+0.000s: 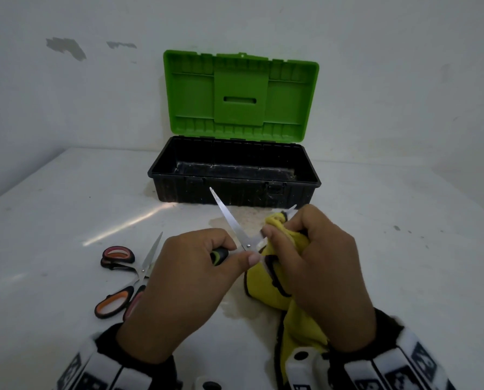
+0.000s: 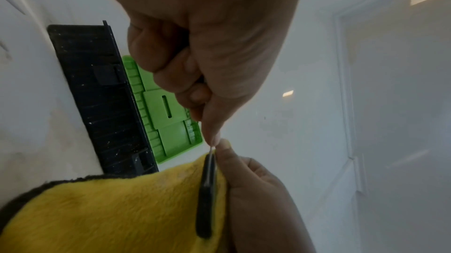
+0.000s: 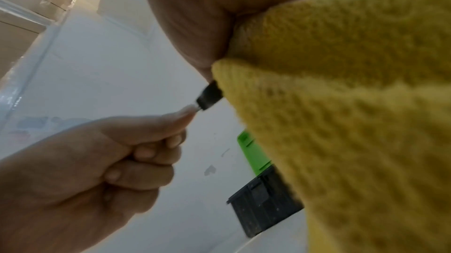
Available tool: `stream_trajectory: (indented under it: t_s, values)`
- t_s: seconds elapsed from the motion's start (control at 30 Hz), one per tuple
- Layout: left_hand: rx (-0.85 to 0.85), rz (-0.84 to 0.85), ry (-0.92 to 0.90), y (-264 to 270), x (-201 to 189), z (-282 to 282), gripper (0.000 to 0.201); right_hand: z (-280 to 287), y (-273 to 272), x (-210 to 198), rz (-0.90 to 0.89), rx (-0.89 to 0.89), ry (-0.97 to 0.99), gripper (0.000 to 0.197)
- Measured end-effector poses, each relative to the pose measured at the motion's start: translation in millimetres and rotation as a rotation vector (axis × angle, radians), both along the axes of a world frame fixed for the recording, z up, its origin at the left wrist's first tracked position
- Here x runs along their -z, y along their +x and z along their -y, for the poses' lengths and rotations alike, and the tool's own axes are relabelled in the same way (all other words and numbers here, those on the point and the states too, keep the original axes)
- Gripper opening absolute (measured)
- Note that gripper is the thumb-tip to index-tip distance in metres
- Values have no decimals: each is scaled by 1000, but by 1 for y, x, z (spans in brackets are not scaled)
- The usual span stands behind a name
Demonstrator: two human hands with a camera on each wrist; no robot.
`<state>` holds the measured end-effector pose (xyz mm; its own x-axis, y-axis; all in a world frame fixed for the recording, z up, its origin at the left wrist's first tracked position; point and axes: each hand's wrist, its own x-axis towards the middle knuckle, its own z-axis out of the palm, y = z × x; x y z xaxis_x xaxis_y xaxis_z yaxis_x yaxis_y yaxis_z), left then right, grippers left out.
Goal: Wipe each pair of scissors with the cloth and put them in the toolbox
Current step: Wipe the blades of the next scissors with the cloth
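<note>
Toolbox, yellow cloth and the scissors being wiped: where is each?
toolbox (image 1: 235, 190), head view, black front wall.
yellow cloth (image 1: 263, 291), head view, fold below the right hand.
scissors (image 1: 229, 218), head view, bare left blade.

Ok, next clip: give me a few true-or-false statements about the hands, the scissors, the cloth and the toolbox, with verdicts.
1. The toolbox lid is open. True.
2. The right hand holds the yellow cloth around one blade of the open scissors. True.
3. The left hand is flat on the table. False: it grips the handle of the open scissors.
4. Scissors already lie inside the toolbox. False: its visible floor shows none.
5. Two more pairs of scissors lie on the table left of the hands. True.
</note>
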<state>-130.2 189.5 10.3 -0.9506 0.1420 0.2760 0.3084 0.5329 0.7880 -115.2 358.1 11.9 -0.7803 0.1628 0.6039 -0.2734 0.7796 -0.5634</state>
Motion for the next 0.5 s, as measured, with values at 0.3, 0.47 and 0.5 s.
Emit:
stream_trajectory:
  t_s: [0.3,0.47,0.5]
  values:
    - [34,4,56,1,-4,5,41,-1,0,-1,54,-89,-142,28]
    - [18,22,105,1,-2,5,38,-30,-9,-10,65,-33,-338,24]
    - [14,25,99,1,-2,5,38,-33,-8,-13,44,-29,-363,19]
